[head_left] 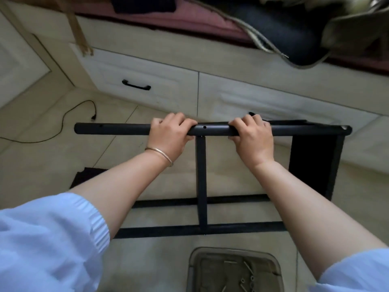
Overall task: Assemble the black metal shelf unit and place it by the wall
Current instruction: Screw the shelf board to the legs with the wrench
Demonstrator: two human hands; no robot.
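Observation:
A black metal shelf frame stands on the tiled floor in front of me. Its top tube [117, 129] runs left to right, with small screw holes along it. My left hand [171, 135] grips this tube left of its middle, fingers curled over the top. My right hand [252, 137] grips it just right of the middle. A vertical black bar [201, 182] drops from the tube between my hands to two lower crossbars [231, 200]. A black shelf panel [313, 165] fills the frame's right end.
A clear plastic tray [233, 270] with several screws lies on the floor near me. Cream drawers with a black handle [136, 85] stand behind the frame, clothes piled on top. A black cable [63, 123] trails on the floor at left. A dark mat [86, 175] lies below my left arm.

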